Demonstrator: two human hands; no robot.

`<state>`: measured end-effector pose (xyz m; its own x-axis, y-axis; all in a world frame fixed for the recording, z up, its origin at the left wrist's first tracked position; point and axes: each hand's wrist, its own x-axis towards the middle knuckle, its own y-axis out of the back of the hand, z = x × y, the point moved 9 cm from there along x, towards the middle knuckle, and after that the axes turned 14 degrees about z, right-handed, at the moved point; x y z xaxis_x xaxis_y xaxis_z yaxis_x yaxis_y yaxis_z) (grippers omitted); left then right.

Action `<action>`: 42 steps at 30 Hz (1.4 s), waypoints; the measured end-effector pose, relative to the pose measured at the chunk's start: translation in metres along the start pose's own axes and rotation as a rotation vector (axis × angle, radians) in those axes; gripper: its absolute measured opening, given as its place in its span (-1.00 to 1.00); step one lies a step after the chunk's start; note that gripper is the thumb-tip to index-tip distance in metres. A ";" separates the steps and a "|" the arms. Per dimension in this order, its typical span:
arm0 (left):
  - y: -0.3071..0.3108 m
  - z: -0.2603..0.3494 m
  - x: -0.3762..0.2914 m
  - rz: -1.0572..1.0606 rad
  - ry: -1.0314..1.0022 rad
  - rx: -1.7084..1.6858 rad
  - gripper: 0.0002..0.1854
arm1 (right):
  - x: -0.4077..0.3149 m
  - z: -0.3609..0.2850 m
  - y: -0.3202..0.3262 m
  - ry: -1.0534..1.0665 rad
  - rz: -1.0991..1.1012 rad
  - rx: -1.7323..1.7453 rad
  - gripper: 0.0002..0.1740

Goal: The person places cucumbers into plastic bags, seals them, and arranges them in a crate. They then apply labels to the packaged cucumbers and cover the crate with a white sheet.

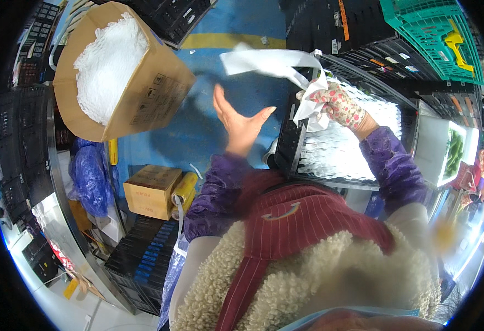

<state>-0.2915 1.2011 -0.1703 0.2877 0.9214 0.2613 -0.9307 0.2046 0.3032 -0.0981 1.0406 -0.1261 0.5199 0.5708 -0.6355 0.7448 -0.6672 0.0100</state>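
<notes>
My right hand [337,103], in a floral-print glove, grips a crumpled white strip of thin sheet material [275,62] whose long end trails to the left, blurred. Beneath that hand, a black plastic crate [293,136] holds white foam netting [341,153], with some green at its far side. My left hand [239,124] is bare and raised over the blue floor, its thumb and fingers spread with nothing between them. Left of it stands a large open cardboard box [155,87] filled with white netting [111,66].
Stacked black crates [362,45] and a green crate [436,41] stand at the upper right. A foam box [428,140] with green vegetables is on the right. A small carton [148,190] and yellow rolls [185,188] sit at lower left. People are at the far right.
</notes>
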 end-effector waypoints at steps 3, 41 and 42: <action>-0.033 -0.034 -0.049 -0.225 0.469 -0.228 0.17 | -0.002 0.006 -0.004 0.053 -0.082 0.259 -0.47; -0.128 0.002 -0.079 -1.422 0.749 -0.713 -0.42 | -0.045 0.007 -0.057 1.250 0.207 -1.281 -0.71; -0.124 -0.004 -0.100 -1.278 1.739 -1.058 -0.53 | -0.045 0.007 -0.055 1.187 0.199 -1.274 -0.71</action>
<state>-0.2057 1.0848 -0.2378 0.7148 -0.5313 -0.4547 -0.4339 0.1729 -0.8842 -0.1655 1.0484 -0.1029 0.1997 0.9318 0.3030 0.1694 -0.3374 0.9260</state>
